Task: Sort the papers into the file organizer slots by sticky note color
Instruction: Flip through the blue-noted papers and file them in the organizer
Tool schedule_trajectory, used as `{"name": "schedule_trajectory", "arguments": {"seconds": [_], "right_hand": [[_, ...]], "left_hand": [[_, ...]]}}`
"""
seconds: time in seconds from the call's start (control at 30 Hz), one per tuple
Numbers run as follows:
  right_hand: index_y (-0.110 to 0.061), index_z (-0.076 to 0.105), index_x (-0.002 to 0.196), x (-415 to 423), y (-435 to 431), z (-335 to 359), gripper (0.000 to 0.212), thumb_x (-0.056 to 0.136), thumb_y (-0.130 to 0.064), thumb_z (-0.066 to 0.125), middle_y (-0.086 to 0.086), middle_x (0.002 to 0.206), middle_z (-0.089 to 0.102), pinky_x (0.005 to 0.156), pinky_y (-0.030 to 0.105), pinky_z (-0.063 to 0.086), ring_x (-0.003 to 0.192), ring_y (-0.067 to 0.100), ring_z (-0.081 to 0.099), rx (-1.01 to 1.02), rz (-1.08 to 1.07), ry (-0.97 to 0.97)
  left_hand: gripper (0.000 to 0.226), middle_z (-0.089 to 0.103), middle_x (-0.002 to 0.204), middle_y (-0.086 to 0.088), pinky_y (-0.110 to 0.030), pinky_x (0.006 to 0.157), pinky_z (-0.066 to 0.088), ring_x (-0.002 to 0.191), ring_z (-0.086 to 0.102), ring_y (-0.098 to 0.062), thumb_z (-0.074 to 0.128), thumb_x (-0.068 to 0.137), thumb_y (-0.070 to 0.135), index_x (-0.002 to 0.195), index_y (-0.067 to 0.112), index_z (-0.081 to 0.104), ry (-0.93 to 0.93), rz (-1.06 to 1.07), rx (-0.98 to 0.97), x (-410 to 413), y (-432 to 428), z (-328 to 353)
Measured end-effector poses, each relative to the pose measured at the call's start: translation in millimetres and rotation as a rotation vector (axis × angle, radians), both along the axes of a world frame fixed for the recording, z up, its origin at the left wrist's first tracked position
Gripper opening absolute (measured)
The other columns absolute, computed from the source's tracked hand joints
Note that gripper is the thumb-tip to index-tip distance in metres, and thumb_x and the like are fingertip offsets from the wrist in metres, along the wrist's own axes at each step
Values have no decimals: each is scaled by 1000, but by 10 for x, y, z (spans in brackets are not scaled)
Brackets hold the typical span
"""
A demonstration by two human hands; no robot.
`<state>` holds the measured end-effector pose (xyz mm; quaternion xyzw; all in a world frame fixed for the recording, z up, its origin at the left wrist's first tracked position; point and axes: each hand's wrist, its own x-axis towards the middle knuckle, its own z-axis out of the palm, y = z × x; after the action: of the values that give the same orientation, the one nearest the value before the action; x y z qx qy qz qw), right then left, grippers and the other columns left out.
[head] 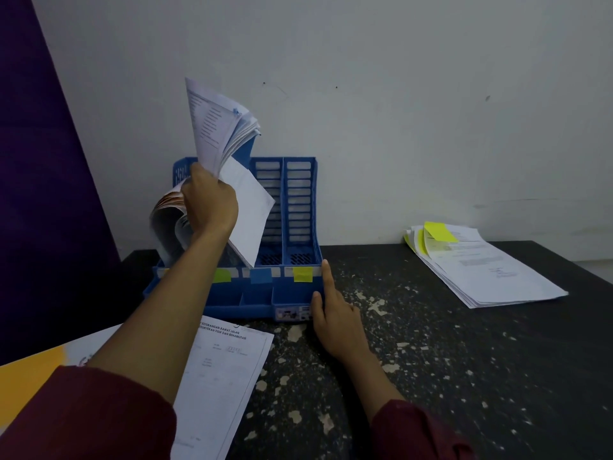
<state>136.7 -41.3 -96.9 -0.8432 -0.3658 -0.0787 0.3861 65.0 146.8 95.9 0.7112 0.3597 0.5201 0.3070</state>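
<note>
the bundle (222,127) is held up over the left end of the blue organizer (300,200), top edges fanned out and lower sheets dipping between the dividers, roughly above the green tag (222,275), though the arm hides exactly which slot takes it. the left hand (209,200) has it by the middle, grip curled tight round the sheets. i can't make out a sticky note on that bundle from here. a curled wad (169,214) with orange on it sits in the far left slot, just beside that hand. the slots behind the blue tag (261,276) and the yellow tag (302,273) stand to the right of it. the right hand (335,313) lies flat on the counter (431,360), fingers straight, forefinger up against the organizer's right front corner, bracing it by the look of things. so the step in hand seems to be filing one bundle, mid-drop. next it wants the sheets squared and eased down so the loose ends don't catch a divider or spill into the neighbouring slot, then the grip let go. after that the stack (491,273), well off to the right and topped with yellow notes (439,231), would seem bound for the yellow slot. a printed sheet (225,360) lies near the front, under the left arm.
</note>
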Motion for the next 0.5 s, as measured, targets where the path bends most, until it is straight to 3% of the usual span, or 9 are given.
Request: {"name": "schedule_trajectory", "arguments": {"seconds": [0.2, 0.37, 0.5], "right_hand": [[-47, -18, 152, 3, 5, -22, 63, 106, -41, 25, -8, 113, 58, 99, 46, 42, 91, 12, 56, 12, -6, -14], [-47, -20, 151, -9, 8, -12, 63, 106, -41, 25, -6, 110, 59, 96, 44, 42, 90, 14, 58, -2, -16, -22], [-47, -21, 150, -5, 4, -9, 64, 106, -41, 24, -4, 115, 60, 97, 44, 39, 94, 15, 58, -16, -19, -18]], "left_hand": [[29, 56, 127, -26, -50, 95, 54, 113, 58, -42, 41, 96, -6, 123, -4, 51, -4, -18, -4, 31, -1, 26], [27, 59, 117, -27, -35, 76, 48, 104, 61, -38, 39, 94, -5, 117, -7, 52, 13, -87, 24, 205, -37, 40], [30, 56, 120, -29, -44, 83, 50, 106, 59, -42, 36, 95, -2, 121, -9, 49, 50, -156, 5, 382, -100, -5]]}}
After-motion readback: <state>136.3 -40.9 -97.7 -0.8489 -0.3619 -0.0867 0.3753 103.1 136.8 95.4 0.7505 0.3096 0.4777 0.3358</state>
